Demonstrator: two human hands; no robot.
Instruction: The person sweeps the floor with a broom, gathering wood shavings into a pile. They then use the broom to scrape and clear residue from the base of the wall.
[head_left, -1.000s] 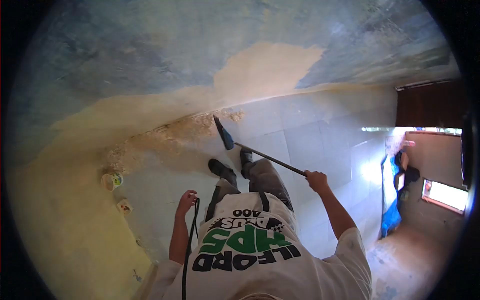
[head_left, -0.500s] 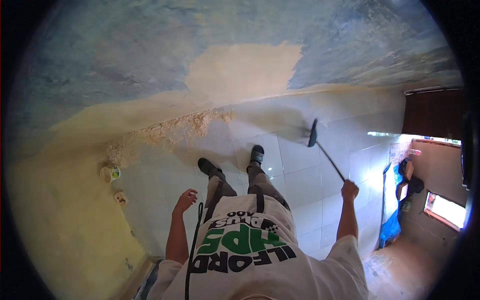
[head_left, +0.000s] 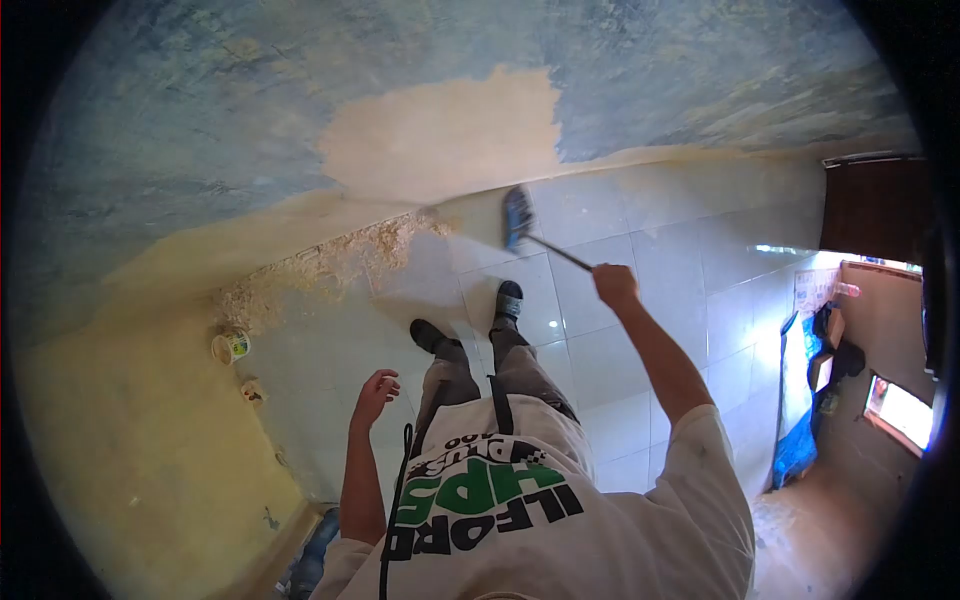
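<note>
My right hand (head_left: 616, 287) is closed round the dark handle of a broom (head_left: 517, 218). The broom's blue and dark head, slightly blurred, is by the foot of the wall, just right of the crumbly debris (head_left: 330, 258) strewn along the wall. My left hand (head_left: 376, 393) is raised over the floor tiles, its fingers loosely curled and apart, with nothing in it. A black cord (head_left: 396, 500) hangs close beside my left forearm, against the white shirt.
A white tub (head_left: 232, 346) and a smaller container (head_left: 252, 391) stand by the yellowish wall (head_left: 130, 430) at left. My two shod feet (head_left: 508, 300) are on the tiles (head_left: 600, 350). At right lie a blue sheet (head_left: 796, 440) and boxes.
The broom first swung right, away from the debris, then came back left to the wall's foot. My right hand moved outward, then forward and left. My left hand stays raised and empty.
</note>
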